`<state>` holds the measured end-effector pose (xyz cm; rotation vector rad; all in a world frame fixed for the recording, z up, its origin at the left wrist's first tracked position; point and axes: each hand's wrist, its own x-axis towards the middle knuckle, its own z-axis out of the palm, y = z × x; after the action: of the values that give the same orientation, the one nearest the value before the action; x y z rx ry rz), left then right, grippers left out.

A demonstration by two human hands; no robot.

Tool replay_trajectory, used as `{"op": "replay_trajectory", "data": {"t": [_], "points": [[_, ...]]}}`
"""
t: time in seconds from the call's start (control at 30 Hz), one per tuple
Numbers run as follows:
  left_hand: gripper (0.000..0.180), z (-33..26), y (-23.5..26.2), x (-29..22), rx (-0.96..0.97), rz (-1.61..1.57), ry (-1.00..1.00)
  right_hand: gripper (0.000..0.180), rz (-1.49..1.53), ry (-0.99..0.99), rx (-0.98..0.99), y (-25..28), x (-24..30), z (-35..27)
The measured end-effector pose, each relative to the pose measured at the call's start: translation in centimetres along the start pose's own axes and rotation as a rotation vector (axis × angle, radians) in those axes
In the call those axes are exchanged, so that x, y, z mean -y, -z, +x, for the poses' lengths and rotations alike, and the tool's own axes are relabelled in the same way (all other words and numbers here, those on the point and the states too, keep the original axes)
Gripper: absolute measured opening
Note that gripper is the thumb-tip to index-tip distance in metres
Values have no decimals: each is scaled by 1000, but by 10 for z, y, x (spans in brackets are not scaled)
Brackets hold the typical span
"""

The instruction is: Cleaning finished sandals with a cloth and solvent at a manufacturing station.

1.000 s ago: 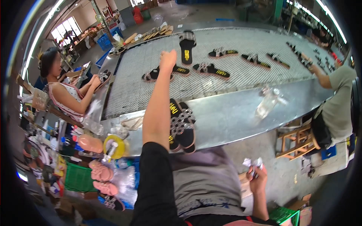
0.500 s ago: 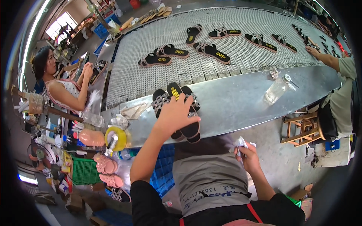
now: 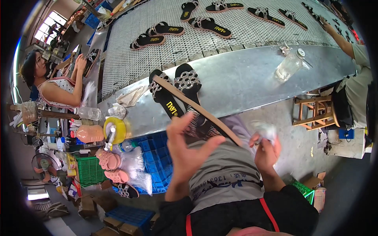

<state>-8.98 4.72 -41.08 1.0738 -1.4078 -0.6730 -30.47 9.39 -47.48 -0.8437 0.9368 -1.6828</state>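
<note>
My left hand point(image 3: 187, 151) is at the strap end of a tilted black sandal point(image 3: 212, 118), which stands on edge across the table's front rim. Thumb and forefinger are spread about its blurred glittery strap; my other fingers are hidden. Under its heel end, two more black sandals with ring-patterned straps, a left one point(image 3: 159, 92) and a right one point(image 3: 188, 80), lie on the metal tabletop. My right hand point(image 3: 267, 153), over the right side of my lap, pinches a crumpled white cloth-like wad point(image 3: 264, 129), smeared by motion.
Several similar sandals point(image 3: 210, 27) lie on the perforated surface point(image 3: 118, 59) beyond. A clear bottle point(image 3: 289, 67) stands at right; a yellow tape roll point(image 3: 114, 129) and a pink-filled bottle point(image 3: 89, 133) are at left. Co-workers sit at the far left point(image 3: 59, 86) and right point(image 3: 358, 86).
The sandal under my left hand has been turned up on edge and drawn toward me, uncovering the two beneath. My left hand has moved nearer my lap. The white wad has shifted slightly right.
</note>
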Motion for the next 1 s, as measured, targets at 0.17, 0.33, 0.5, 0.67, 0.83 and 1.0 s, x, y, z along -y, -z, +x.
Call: {"op": "replay_trajectory", "data": {"t": [0.17, 0.33, 0.5, 0.67, 0.83, 1.0], "points": [[52, -62, -45, -2, 73, -367, 191, 26, -353, 753, 40, -22, 43, 9], [33, -71, -26, -42, 197, -173, -51, 26, -186, 649, -253, -11, 73, 1], [8, -67, -9, -48, 358, 31, -242, 21, -364, 395, -84, -5, 79, 6], [64, -83, -52, 10, 396, -831, 195, 21, -111, -10, 174, -39, 54, 25], [66, -92, -65, 39, 270, -967, 357, 19, -494, 352, 83, -47, -9, 38], [55, -103, -58, 81, 156, -826, 615, 20, -478, 302, 22, -17, -35, 23]]}}
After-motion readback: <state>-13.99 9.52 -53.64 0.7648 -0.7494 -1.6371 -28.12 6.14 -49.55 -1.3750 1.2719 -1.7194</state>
